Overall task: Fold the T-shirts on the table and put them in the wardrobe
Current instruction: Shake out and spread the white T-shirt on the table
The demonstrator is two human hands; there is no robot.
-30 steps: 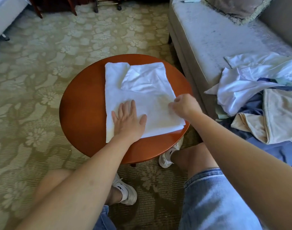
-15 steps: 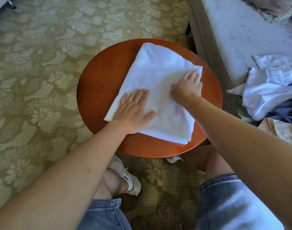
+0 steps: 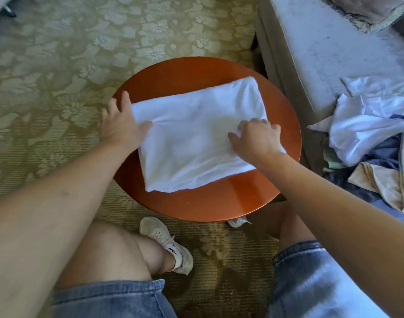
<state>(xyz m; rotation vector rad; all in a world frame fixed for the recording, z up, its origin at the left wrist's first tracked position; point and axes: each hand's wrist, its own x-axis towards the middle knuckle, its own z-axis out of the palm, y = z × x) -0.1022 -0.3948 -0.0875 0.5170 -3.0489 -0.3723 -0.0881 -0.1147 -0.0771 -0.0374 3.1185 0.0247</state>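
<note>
T-shirt (image 3: pixel 196 138) lies folded mid-table (image 3: pixel 207 203). Left hand (image 3: pixel 121 128) is spread flat at its left edge, thumb on the cloth. Right hand (image 3: pixel 258 136) is curled, pinching the right edge. Advice: square the edges and press creases flat before lifting.

One folded T-shirt (image 3: pixel 201 138), one round table (image 3: pixel 207 203), two hands (image 3: pixel 121 127) (image 3: pixel 257 137), two shoes (image 3: pixel 171 246) (image 3: pixel 237 221), one sofa (image 3: pixel 322 53).
</note>
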